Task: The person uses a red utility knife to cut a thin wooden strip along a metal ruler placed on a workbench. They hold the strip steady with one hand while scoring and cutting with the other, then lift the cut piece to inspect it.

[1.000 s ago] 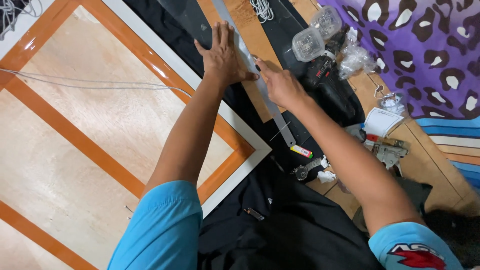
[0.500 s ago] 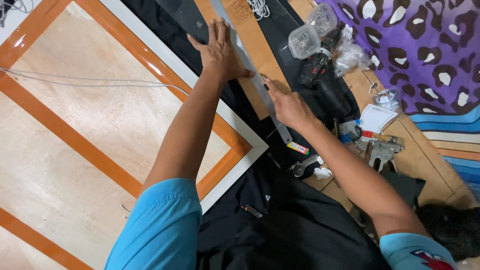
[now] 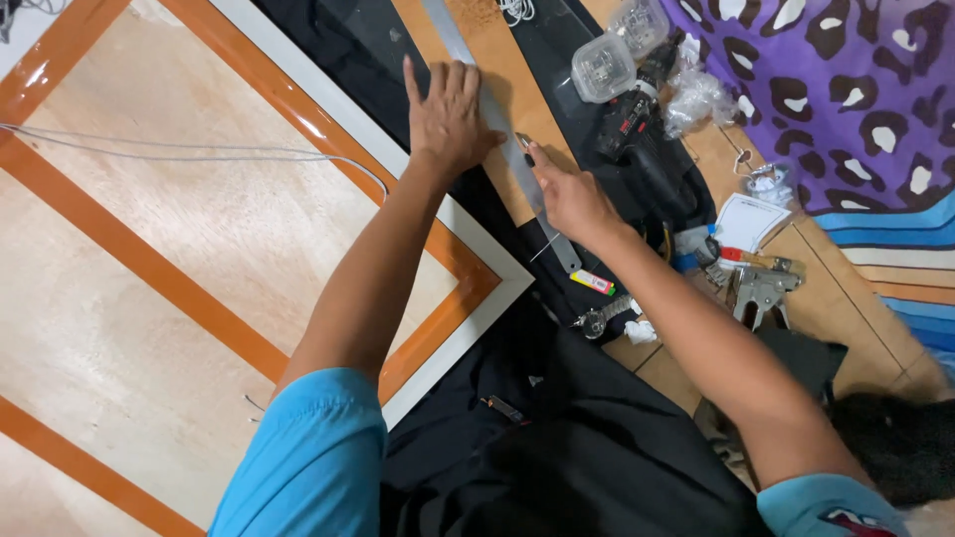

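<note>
A long metal ruler (image 3: 497,124) is pinned flat under the spread, open left hand (image 3: 448,119) in the upper middle of the frame, the palm pressed down with nothing grasped. The ruler runs diagonally from the top edge down to the centre, across a strip of brown board (image 3: 502,60) and black sheet material (image 3: 368,40). The right hand (image 3: 572,199) is closed around a small cutting tool (image 3: 524,147), its tip set against the ruler's right edge just below the left hand. A cordless drill (image 3: 637,109) and two clear plastic boxes (image 3: 602,68) are seen right of the ruler, near the purple patterned cloth (image 3: 846,89) at upper right. A staple gun (image 3: 761,288) and a small yellow object (image 3: 592,281) lie at centre right. An orange-banded wooden panel (image 3: 199,229), crossed by a thin grey cable (image 3: 179,154), fills the left of the frame.
</note>
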